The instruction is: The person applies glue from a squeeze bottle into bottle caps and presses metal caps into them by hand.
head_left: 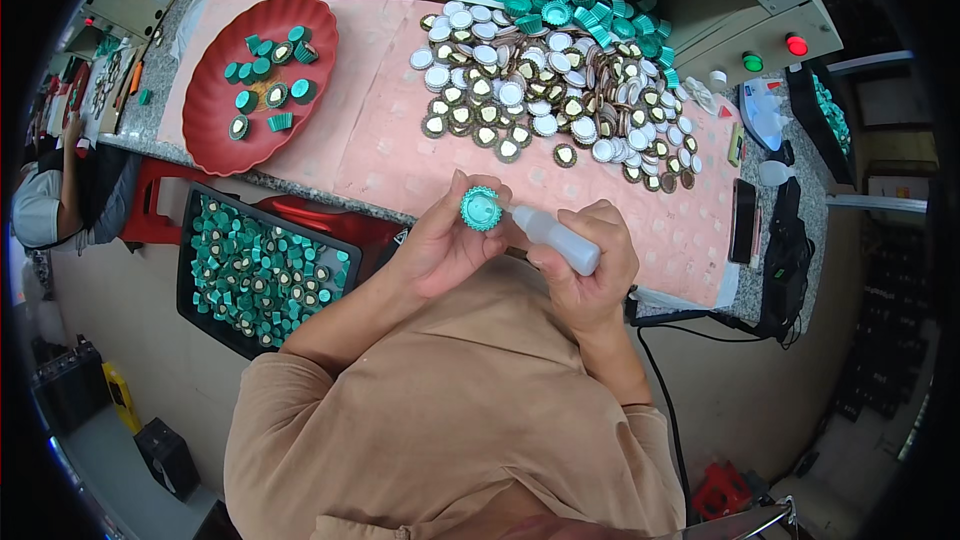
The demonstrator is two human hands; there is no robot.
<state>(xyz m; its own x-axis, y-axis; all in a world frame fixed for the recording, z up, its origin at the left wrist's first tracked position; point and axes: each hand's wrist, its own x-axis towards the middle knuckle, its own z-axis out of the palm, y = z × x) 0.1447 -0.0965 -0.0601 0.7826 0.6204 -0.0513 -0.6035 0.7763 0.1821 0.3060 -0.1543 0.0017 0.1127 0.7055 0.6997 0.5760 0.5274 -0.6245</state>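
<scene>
My left hand (pixel 432 248) holds a green fluted cap (pixel 481 209) between thumb and fingers, its hollow side facing up. Wrapped in my right hand (pixel 600 265) is a translucent white squeeze bottle (pixel 560 242). Its thin nozzle points at the cap's right edge; whether the two touch I cannot tell. Beyond my hands, a heap of round discs (pixel 510 93), some white and some brown with a pale heart-like mark, covers the pink tabletop (pixel 385 110). More green fluted caps (pixel 560 13) are piled behind the discs, partly inside a cabinet.
A red scalloped tray (pixel 213 130) with several green caps stands at the left. Below it, a black bin (pixel 184 285) holds many capped pieces. Red (pixel 796 44) and green (pixel 752 61) buttons, a phone (pixel 743 221) and a black cable (pixel 661 380) are rightward. Another person (pixel 62 190) sits far left.
</scene>
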